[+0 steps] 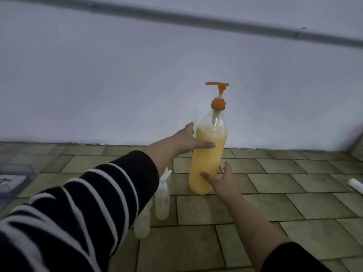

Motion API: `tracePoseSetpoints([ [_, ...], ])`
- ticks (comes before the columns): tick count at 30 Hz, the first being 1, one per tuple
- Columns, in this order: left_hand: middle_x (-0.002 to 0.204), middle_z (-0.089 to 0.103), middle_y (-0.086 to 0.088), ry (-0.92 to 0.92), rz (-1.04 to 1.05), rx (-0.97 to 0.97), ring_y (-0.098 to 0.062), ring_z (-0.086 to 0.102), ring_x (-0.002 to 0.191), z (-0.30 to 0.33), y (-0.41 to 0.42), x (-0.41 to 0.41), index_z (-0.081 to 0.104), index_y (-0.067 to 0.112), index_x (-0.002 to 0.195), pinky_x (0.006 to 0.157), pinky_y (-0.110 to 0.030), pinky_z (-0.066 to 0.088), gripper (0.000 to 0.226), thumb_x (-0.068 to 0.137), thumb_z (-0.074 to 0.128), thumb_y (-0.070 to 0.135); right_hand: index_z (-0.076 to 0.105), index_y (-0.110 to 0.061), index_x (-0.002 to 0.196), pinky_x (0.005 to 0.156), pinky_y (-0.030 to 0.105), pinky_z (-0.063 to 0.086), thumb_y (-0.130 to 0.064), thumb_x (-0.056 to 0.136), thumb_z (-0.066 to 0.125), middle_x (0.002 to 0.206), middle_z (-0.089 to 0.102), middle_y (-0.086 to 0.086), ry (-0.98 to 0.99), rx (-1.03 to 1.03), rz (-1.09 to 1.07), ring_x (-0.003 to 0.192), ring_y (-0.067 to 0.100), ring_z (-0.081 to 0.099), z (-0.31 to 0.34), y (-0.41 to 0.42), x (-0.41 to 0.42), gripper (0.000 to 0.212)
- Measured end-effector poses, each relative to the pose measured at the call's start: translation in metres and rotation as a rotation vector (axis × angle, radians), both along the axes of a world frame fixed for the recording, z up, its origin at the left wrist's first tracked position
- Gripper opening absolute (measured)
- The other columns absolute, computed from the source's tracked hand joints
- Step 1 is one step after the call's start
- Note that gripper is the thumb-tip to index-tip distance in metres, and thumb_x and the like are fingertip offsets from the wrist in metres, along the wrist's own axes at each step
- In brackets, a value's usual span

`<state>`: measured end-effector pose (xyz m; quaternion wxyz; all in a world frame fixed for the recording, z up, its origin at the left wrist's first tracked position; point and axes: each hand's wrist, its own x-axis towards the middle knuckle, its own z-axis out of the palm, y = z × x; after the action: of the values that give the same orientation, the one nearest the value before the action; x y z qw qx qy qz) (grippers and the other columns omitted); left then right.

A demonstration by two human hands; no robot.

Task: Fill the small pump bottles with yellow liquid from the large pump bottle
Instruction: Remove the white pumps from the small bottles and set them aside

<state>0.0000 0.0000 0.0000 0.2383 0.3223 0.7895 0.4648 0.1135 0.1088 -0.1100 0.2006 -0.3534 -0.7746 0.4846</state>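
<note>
Both hands are on the tall clear plastic pump bottle (208,154), most of it full of yellow liquid, orange pump head (218,89) up top. It stands on the tiled surface (294,193), close to the pale wall (117,85).

The left hand (188,140) has its fingers spread round the upper body: thumb laid across the front at the liquid line, the rest reaching behind the far side. The right hand (222,178) is low down, fingers (225,167) open and fanned against the bottle's lower right flank, thumb pressing the front near the base. Neither looks like a tight wrap, more of a cradle.

Here's the danger, as I read it. This bottle is tall, heavy with liquid and soft-walled; a squeeze from the upper fingers could buckle it, and a loose hold could let it slide.

Below the left wrist stand two small translucent plastic pump bottles (162,201), the nearer one (142,222) half hidden by the striped black-and-white sleeve (94,203). They look light. A dragging sleeve or forearm could topple them.
</note>
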Motion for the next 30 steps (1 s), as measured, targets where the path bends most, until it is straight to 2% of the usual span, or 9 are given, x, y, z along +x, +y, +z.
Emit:
tracePoseSetpoints([
  [2,0.147,0.035,-0.002,-0.034,-0.037,0.029,-0.027,0.039,0.129,0.002,0.007,0.000,0.018,0.022,0.147,0.090,-0.037,0.041,0.099,0.070,0.080,0.037,0.017,-0.020,0.150,0.103,0.046,0.038,-0.045,0.065,0.082,0.150,0.033,0.004,0.055,-0.124,0.048,0.133,0.029,0.036,0.000,0.005,-0.009,0.109],
  [5,0.140,0.040,0.000,-0.106,-0.017,0.049,-0.027,0.041,0.126,-0.002,0.015,0.000,0.025,0.024,0.142,0.090,-0.042,0.046,0.095,0.066,0.083,0.033,0.031,-0.022,0.143,0.097,0.050,0.046,-0.042,0.052,0.088,0.137,0.047,0.001,0.085,-0.181,0.113,0.120,0.025,0.047,-0.007,0.015,-0.019,0.109],
  [8,0.138,0.039,0.000,-0.103,0.046,0.066,-0.027,0.041,0.124,-0.008,0.026,0.001,0.024,0.024,0.139,0.094,-0.049,0.046,0.097,0.064,0.084,0.038,0.032,-0.021,0.139,0.093,0.048,0.048,-0.036,0.051,0.091,0.128,0.049,-0.002,0.093,-0.171,0.109,0.116,0.023,0.048,-0.013,0.017,-0.027,0.107],
  [12,0.130,0.044,-0.001,-0.006,0.092,0.030,-0.025,0.047,0.115,-0.007,0.031,0.003,0.027,0.020,0.135,0.087,-0.043,0.051,0.092,0.065,0.081,0.044,0.031,-0.020,0.137,0.088,0.042,0.047,-0.030,0.054,0.090,0.120,0.048,-0.004,0.115,-0.116,0.082,0.111,0.020,0.048,-0.015,0.017,-0.034,0.102],
  [19,0.131,0.045,-0.002,0.016,0.067,-0.064,-0.028,0.047,0.117,-0.003,0.019,0.011,0.032,0.019,0.133,0.086,-0.048,0.053,0.088,0.064,0.081,0.047,0.035,-0.022,0.136,0.088,0.043,0.049,-0.036,0.048,0.092,0.121,0.052,-0.005,0.062,-0.032,0.112,0.110,0.019,0.050,-0.014,0.013,-0.021,0.106],
  [24,0.129,0.046,-0.001,0.011,0.045,-0.087,-0.028,0.049,0.116,0.000,0.005,0.031,0.035,0.018,0.131,0.085,-0.047,0.054,0.090,0.061,0.082,0.047,0.041,-0.029,0.132,0.086,0.047,0.053,-0.060,0.026,0.087,0.119,0.058,-0.006,0.032,0.017,0.139,0.110,0.020,0.056,-0.015,0.004,0.002,0.119],
  [30,0.127,0.049,-0.001,0.006,0.011,-0.096,-0.026,0.051,0.113,0.002,-0.018,0.056,0.038,0.018,0.129,0.082,-0.044,0.056,0.086,0.061,0.083,0.047,0.053,-0.023,0.124,0.082,0.041,0.053,-0.044,0.040,0.091,0.111,0.064,-0.006,-0.001,0.049,0.200,0.102,0.018,0.059,-0.007,-0.014,0.035,0.094],
])
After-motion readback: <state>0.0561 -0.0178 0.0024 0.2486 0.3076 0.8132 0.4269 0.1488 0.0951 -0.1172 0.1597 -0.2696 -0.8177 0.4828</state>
